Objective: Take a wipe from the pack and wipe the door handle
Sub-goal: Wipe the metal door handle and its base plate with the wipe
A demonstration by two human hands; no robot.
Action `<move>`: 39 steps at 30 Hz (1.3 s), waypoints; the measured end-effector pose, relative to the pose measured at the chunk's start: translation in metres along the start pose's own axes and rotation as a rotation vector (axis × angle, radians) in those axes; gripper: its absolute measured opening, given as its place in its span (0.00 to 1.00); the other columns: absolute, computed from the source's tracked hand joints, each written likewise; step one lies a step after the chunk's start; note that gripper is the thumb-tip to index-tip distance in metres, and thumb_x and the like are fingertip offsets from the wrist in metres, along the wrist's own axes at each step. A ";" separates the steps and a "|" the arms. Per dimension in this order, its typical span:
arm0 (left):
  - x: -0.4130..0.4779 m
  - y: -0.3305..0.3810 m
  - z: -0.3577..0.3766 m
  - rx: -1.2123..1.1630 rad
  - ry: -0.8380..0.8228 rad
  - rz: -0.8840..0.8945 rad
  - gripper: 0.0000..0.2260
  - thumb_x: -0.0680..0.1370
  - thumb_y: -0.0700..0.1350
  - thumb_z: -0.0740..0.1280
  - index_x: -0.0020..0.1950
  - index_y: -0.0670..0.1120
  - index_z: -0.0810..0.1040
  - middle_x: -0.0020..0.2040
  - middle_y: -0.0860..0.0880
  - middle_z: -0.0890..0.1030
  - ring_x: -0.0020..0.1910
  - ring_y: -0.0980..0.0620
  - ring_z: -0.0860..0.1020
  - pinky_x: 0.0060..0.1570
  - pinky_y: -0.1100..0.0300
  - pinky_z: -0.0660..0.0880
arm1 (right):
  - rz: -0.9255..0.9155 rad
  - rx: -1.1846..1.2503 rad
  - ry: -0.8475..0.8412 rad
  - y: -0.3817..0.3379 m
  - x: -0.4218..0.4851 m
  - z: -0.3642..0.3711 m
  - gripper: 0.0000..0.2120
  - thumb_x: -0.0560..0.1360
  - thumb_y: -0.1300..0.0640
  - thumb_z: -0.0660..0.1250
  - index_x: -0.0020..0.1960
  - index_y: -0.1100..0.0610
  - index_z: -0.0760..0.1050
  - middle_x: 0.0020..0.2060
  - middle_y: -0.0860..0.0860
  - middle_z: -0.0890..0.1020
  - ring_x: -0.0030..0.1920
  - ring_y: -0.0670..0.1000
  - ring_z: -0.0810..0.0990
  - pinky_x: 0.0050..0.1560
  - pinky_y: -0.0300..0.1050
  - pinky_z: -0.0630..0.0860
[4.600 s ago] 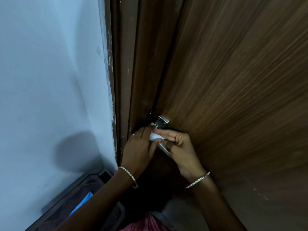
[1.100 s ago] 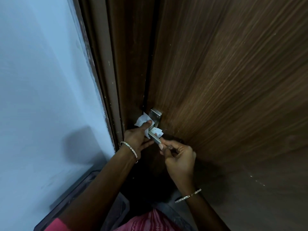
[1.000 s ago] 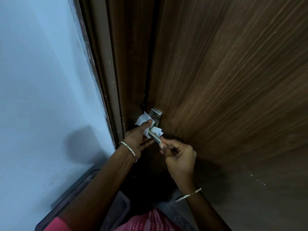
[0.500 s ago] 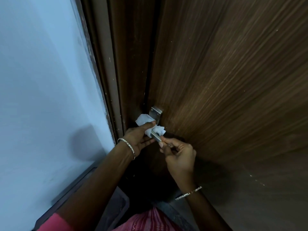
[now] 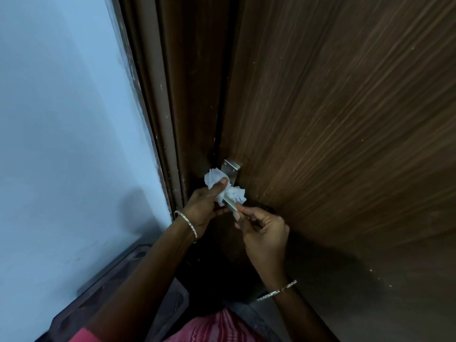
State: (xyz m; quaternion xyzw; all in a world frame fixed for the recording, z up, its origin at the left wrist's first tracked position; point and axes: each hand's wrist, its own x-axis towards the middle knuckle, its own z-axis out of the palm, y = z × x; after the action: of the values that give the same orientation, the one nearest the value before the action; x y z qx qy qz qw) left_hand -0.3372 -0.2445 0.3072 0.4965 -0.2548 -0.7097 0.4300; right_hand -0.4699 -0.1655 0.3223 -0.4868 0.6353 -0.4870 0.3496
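A silver lever door handle (image 5: 230, 204) on a metal backplate (image 5: 231, 167) sits at the left edge of the brown wooden door (image 5: 333, 119). A crumpled white wipe (image 5: 214, 177) is wrapped round the lever near the plate. My left hand (image 5: 204, 206) grips the wipe around the lever, thumb on top. My right hand (image 5: 265, 233) pinches the free end of the lever with its fingers curled. The pack of wipes is out of sight.
The dark door frame (image 5: 172, 119) runs down just left of the handle, with a pale blue wall (image 5: 69, 132) beyond it. A dark tray-like object (image 5: 118, 287) lies low at the left. Pink clothing (image 5: 217, 327) shows at the bottom edge.
My left hand has bunched the wipe tighter round the lever and slid it a little along it. The right hand keeps its pinch on the lever's end.
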 end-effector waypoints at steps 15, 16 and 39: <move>0.003 -0.003 0.015 0.144 0.318 0.129 0.21 0.80 0.59 0.62 0.40 0.43 0.80 0.44 0.37 0.84 0.49 0.35 0.83 0.55 0.43 0.79 | -0.021 -0.005 -0.013 0.002 0.002 -0.001 0.10 0.73 0.64 0.75 0.49 0.51 0.86 0.41 0.37 0.86 0.40 0.42 0.87 0.42 0.44 0.85; 0.003 -0.002 0.012 0.159 0.314 0.132 0.21 0.78 0.59 0.64 0.38 0.43 0.80 0.40 0.39 0.84 0.46 0.36 0.83 0.50 0.46 0.81 | -0.018 -0.009 -0.004 0.002 0.002 0.000 0.10 0.73 0.64 0.75 0.49 0.51 0.86 0.41 0.37 0.87 0.40 0.42 0.87 0.42 0.44 0.85; -0.019 -0.009 -0.005 0.512 0.498 0.652 0.06 0.73 0.47 0.74 0.45 0.45 0.87 0.38 0.51 0.86 0.33 0.64 0.79 0.32 0.77 0.68 | -0.062 -0.074 0.197 0.001 -0.013 0.020 0.16 0.74 0.62 0.73 0.48 0.39 0.84 0.46 0.37 0.87 0.47 0.40 0.86 0.55 0.53 0.83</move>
State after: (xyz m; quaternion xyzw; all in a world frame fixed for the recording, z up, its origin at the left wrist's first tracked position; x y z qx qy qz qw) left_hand -0.3329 -0.2229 0.3070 0.6356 -0.4528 -0.3121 0.5419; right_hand -0.4483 -0.1586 0.3153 -0.4688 0.6687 -0.5193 0.2519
